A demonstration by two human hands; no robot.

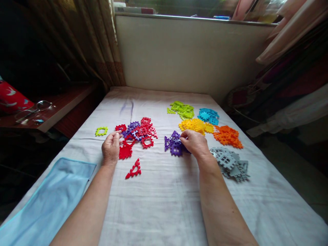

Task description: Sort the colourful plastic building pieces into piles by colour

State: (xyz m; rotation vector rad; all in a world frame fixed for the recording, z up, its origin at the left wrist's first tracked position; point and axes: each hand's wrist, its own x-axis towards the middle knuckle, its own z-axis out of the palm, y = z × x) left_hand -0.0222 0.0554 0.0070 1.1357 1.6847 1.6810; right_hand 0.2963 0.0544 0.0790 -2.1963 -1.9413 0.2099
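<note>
Red and purple toothed plastic pieces lie mixed in a pile [142, 131] left of centre. My left hand [112, 147] is at the pile's left edge, fingers pinched; what they hold, if anything, is too small to tell. Over the right side of a small purple pile [176, 145] my right hand [193, 142] has its thumb and fingers together, and whatever is between them is hidden. A red triangular piece [134, 169] lies apart, nearer me. Behind the right hand is a yellow pile [196, 125].
Farther back are a lime green pile [182, 110] and a blue pile [208, 116]. Orange [228, 136] and grey [230, 163] piles lie right. A lime square frame [101, 131] and a light blue cloth [56, 191] are on the left.
</note>
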